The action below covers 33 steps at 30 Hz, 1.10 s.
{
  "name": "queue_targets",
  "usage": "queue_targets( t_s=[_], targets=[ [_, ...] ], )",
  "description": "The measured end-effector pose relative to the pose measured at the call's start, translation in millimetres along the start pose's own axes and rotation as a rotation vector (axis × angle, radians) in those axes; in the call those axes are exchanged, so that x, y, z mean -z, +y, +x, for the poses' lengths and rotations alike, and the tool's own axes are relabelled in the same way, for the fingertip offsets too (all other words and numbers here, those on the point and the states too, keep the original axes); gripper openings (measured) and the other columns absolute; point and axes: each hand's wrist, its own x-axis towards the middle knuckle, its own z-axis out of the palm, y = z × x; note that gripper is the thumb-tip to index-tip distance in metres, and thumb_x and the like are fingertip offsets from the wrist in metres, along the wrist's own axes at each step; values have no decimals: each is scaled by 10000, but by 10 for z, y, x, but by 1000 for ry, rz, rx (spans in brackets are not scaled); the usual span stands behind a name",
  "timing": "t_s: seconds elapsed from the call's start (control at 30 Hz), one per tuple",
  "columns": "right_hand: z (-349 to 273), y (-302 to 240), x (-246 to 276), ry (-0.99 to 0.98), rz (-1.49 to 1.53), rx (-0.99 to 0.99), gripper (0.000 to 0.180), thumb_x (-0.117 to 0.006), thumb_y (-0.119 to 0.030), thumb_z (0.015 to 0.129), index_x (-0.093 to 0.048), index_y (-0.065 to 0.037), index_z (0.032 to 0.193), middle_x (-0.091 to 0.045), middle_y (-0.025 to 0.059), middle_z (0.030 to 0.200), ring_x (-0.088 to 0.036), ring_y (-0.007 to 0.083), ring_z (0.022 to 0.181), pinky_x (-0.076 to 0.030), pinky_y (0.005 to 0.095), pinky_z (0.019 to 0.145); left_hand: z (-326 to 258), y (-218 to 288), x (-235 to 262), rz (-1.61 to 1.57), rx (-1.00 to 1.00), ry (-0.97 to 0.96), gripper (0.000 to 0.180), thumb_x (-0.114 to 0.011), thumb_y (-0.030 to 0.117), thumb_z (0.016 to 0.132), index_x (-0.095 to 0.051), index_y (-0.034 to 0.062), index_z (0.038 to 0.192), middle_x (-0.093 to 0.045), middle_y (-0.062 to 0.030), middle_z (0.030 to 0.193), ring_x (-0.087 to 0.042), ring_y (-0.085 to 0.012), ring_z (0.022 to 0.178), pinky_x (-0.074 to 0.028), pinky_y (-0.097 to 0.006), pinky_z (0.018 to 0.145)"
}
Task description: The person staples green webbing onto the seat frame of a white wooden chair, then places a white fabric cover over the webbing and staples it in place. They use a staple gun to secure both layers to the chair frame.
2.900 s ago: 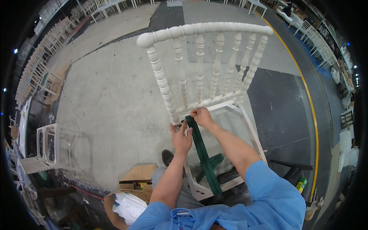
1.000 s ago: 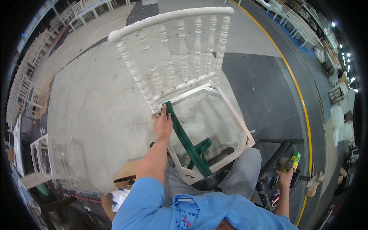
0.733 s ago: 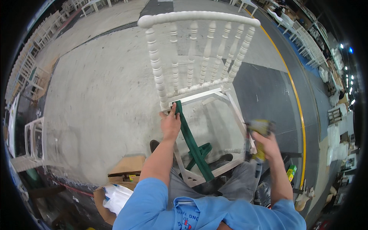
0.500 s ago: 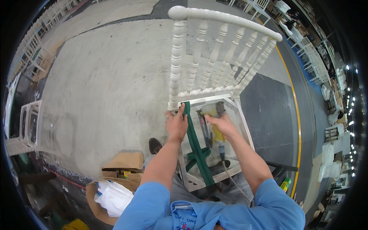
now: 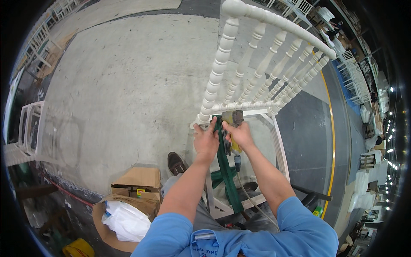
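A white chair frame (image 5: 280,150) with a turned-spindle backrest (image 5: 281,26) is tilted in front of me, its open seat frame near my legs. A green webbing strap (image 5: 223,165) runs along the left part of the seat opening, its far end on the rail below the backrest and a loose loop near my lap. My left hand (image 5: 206,144) holds that far end against the rail, fingers partly spread. In my right hand (image 5: 241,136) is a yellow air staple gun (image 5: 235,148), gripped with its grey head beside the webbing end at the rail. Its hose trails toward me.
Cardboard boxes (image 5: 136,177) and a white plastic bag (image 5: 124,220) are at my lower left. Near them shows my brown shoe (image 5: 176,162). Another white chair frame (image 5: 31,132) stands far left. A yellow floor line (image 5: 332,141) runs along the right, with stacked furniture beyond.
The staple gun in my right hand has moved left, from over the seat opening to the webbing's far end. The chair has shifted right in view. My left hand stays on the webbing.
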Motion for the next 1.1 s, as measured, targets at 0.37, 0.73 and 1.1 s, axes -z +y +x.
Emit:
queue_targets(
  t_s=[0.37,0.73,1.1],
  targets=[
    [-34,-39,-43,-5,-51,9,262,-780,-256,951,-693,-9,943,-674,31,764,-570,101,500,-456,274,436,-11,30,79,-45,17,-12,606,-709,277,931,-534,458,1482,-428,-284,1377,-647,-464,1034,-577,-497,881],
    [-10,-30,-136,-31,-49,-14,234,-783,-226,939,-693,-10,945,-678,34,795,-573,110,506,-450,282,435,-11,-66,22,-149,-36,135,379,-661,257,964,-695,333,1334,-501,-287,1335,-659,-474,993,-578,-507,832],
    [-58,-67,-193,-61,-58,12,279,-774,-261,947,-700,7,935,-685,52,808,-585,123,509,-452,292,435,-11,-108,18,-202,-49,197,313,-662,212,967,-732,267,1267,-526,-342,1364,-647,-510,1073,-564,-515,871]
  ],
)
